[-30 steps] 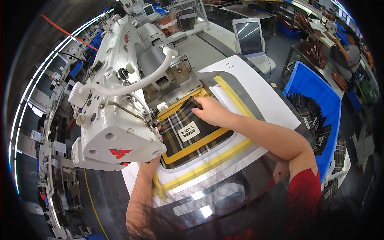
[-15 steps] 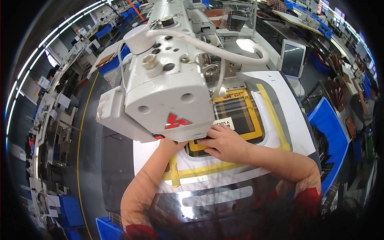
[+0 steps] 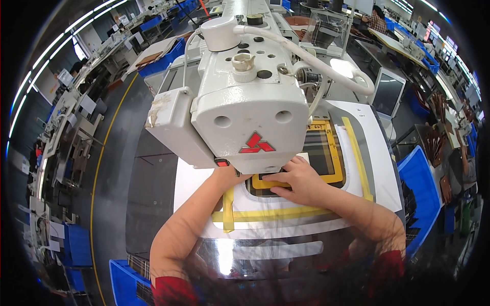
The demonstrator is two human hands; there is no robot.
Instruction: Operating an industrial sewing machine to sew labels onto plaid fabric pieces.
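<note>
A white industrial sewing machine head point(image 3: 250, 122) stands over the work. Under its right side lies a yellow rectangular frame point(image 3: 334, 178) around dark plaid fabric point(image 3: 319, 148). My right hand point(image 3: 304, 183) rests palm down on the frame's near left part, fingers stretched out to the left and thumb apart. Just behind its fingers, part of a small pale label shows. My left hand point(image 3: 227, 177) reaches in beneath the machine head by the frame's left end; its fingers are hidden there. Yellow tape point(image 3: 278, 214) runs along the white sheet point(image 3: 380, 186) around the frame.
A glossy dark plate with a long slot point(image 3: 278, 250) lies nearest me. Blue bins stand at the right point(image 3: 421, 188) and lower left point(image 3: 120, 280), holding dark pieces. A small screen point(image 3: 388, 92) stands behind to the right. Work tables and a yellow floor line point(image 3: 97, 204) run along the left.
The whole view has shifted, so the machine head appears further right. My right hand now covers more of the pale label. Both hands stay at nearly the same place on the work.
</note>
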